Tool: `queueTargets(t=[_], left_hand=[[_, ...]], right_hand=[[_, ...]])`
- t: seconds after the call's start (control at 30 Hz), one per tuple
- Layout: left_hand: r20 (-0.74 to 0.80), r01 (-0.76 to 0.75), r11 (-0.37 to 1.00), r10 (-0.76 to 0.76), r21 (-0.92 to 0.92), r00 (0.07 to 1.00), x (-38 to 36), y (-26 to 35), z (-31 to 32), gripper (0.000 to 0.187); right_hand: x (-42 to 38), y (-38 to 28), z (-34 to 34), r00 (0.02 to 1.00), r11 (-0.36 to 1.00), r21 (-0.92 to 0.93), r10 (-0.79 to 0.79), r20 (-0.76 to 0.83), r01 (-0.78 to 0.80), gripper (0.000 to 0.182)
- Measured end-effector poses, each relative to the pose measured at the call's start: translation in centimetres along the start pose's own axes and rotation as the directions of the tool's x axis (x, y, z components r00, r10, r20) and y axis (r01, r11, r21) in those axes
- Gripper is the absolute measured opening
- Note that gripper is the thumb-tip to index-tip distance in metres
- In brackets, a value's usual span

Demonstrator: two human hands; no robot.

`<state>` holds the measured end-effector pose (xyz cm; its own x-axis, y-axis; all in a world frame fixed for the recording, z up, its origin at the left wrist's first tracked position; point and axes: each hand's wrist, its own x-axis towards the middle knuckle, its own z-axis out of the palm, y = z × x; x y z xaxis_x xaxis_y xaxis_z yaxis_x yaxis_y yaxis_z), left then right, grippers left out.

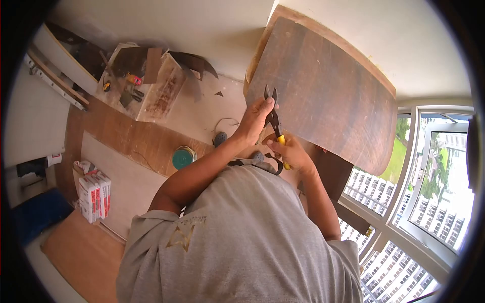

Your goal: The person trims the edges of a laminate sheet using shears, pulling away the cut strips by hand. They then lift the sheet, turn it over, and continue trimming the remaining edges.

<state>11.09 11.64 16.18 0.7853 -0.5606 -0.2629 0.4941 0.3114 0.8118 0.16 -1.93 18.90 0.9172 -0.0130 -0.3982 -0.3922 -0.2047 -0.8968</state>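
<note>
Two hands: both are seen raised before a grey shirt (242, 237), which fills the 6 o'clock part of the view.
Boxes: a stack of red-and-white boxes (94, 196) is stood on the floor at 9 o'clock, well apart from the hands.
Rail: a white metal rail (53, 83) is laid along the wall at 10 o'clock.
Tool heap: a pile of small tools and scraps (126, 83) is spread on the floor at 11 o'clock; single items cannot be told.
Tin: a round tin with a green lid (183, 157) is set on a brown floor strip (136, 141), at 9 o'clock from the hands.
Left hand: the left hand (256, 120) is curled against the upper part of the snips, fingers closed about the black metal just below the blades, touching the panel edge.
Snips: the snips (273, 117) are held upright near the centre, blades parted at 12 o'clock, yellow handle at 6 o'clock, against the lower left edge of the panel.
Right hand: the right hand (289, 153) is wrapped tight on the yellow handle, just below the left hand.
Panel: a large dark brown panel (328, 91) is held tilted from 12 to 3 o'clock.
Window: a window frame (414, 166) is seen at 4 o'clock, with tower blocks (404, 262) outside.
</note>
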Motion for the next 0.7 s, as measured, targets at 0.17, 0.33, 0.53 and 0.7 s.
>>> queueTargets(t=[0.17,0.33,0.53,0.7], left_hand=[[0.090,0.042,0.981,-0.025,-0.192,0.996,0.5,-0.9,-0.9,0.029],[0.090,0.119,0.896,-0.089,-0.427,0.992,0.6,-0.6,-0.4,0.028],[-0.028,0.271,0.951,-0.278,-0.150,0.960,-1.1,-2.1,-2.2,0.040],[-0.452,0.270,0.957,-0.288,-0.107,0.844,-0.5,-7.5,-10.5,0.013]], right_hand=[[-1.1,-2.6,-1.1,0.992,0.983,0.153,0.087,0.095,-0.101,0.040],[-0.6,-1.0,-1.2,0.977,0.946,0.277,0.124,0.172,-0.169,0.046],[-0.4,4.3,-2.3,0.924,0.927,0.245,0.196,0.328,-0.283,0.050],[-0.1,6.6,-3.0,0.914,0.948,-0.121,0.318,0.253,-0.296,0.053]])
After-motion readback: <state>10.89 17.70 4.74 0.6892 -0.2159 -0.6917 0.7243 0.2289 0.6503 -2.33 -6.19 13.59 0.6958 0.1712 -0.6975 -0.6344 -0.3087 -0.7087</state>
